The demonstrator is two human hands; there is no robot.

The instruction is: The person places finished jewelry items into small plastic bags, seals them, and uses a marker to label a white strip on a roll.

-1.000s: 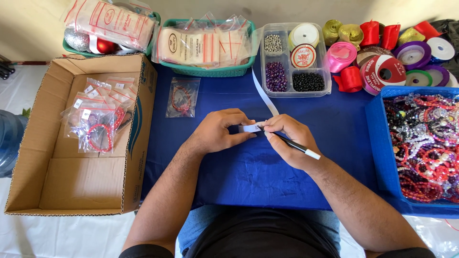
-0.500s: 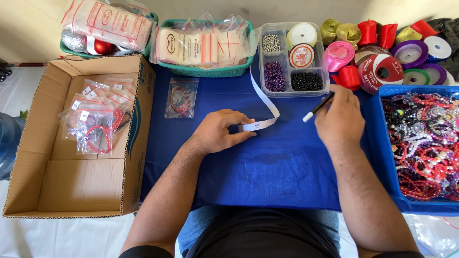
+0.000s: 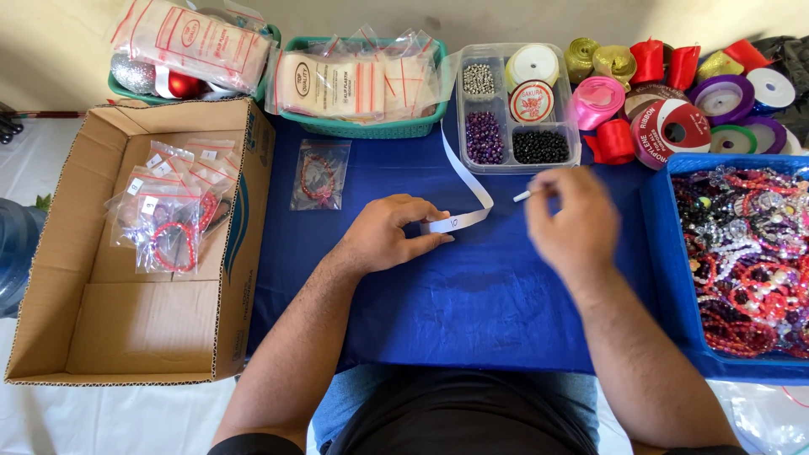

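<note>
My left hand (image 3: 389,232) rests on the blue cloth (image 3: 472,295) and pinches the end of a white paper strip (image 3: 465,187), which curls back toward the bead box (image 3: 516,105). A small mark is written near the held end. My right hand (image 3: 571,226), blurred by motion, hovers to the right of the strip and holds a black pen (image 3: 527,194) whose white end points left. A bagged red bracelet (image 3: 318,173) lies on the cloth to the left of my left hand.
A cardboard box (image 3: 143,320) at left holds several bagged bracelets (image 3: 168,215). A blue tray (image 3: 666,253) at right is full of beaded bracelets. Green baskets of plastic bags (image 3: 358,80) and ribbon spools (image 3: 666,93) line the far edge.
My right hand lifted the pen off the strip, swung right toward the ribbon spools, and has now come back left and down. My left hand stayed on the strip end.
</note>
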